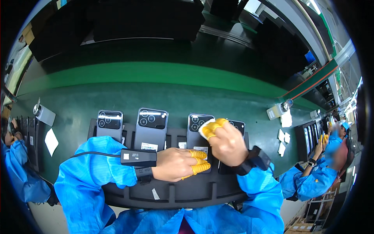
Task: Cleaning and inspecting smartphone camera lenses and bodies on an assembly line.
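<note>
Several grey-blue smartphones lie back up in a row on a black slotted tray (173, 201). My left hand (171, 167), with yellow finger cots, reaches across from the left and rests its stretched fingers on the lower part of the third phone (199, 141). In my closed right hand (229, 145), also in yellow finger cots, is a folded white wipe (203, 132), held at that phone's upper back beside the camera block. The phone at the far right (237, 125) is partly hidden under my right hand. Two other phones (152, 132) (110, 124) lie to the left, one partly behind my left sleeve.
Dispenser bottles stand at the left (46, 116) and right (277, 111) of the green bench (175, 95). White wipes (286, 119) lie by the right bottle, a white sheet (51, 142) by the left. Co-workers in blue (311, 181) sit at both sides with their own trays.
</note>
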A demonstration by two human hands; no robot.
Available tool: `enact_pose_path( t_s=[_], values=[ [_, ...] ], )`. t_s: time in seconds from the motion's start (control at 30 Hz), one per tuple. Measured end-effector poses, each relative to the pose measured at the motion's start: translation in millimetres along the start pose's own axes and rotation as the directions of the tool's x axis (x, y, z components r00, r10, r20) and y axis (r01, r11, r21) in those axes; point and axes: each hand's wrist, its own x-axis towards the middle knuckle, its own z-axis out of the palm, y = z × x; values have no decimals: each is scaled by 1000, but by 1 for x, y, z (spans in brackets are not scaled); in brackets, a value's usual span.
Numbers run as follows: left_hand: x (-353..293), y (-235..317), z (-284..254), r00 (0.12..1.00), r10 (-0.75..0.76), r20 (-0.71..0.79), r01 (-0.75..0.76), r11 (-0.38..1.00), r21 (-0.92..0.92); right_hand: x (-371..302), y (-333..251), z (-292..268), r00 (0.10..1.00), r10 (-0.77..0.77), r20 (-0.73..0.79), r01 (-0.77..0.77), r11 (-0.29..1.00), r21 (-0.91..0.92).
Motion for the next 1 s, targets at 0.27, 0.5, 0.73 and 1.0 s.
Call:
enact_pose_path(
  t_s=[0.27,0.5,0.73,1.0],
  values=[
    [-7,1,9,990,-60,130,58,998,16,14,18,-22,990,95,-105,-96,995,-10],
    [-5,-3,4,998,-6,67,8,999,-31,16,13,1,999,36,31,-33,995,-90],
    [-6,-3,6,983,-44,179,50,998,-26,4,24,-30,980,191,60,-181,973,-142],
    [-3,1,1,989,-59,137,68,996,-57,6,10,9,975,219,21,-216,970,-109]
  ],
)
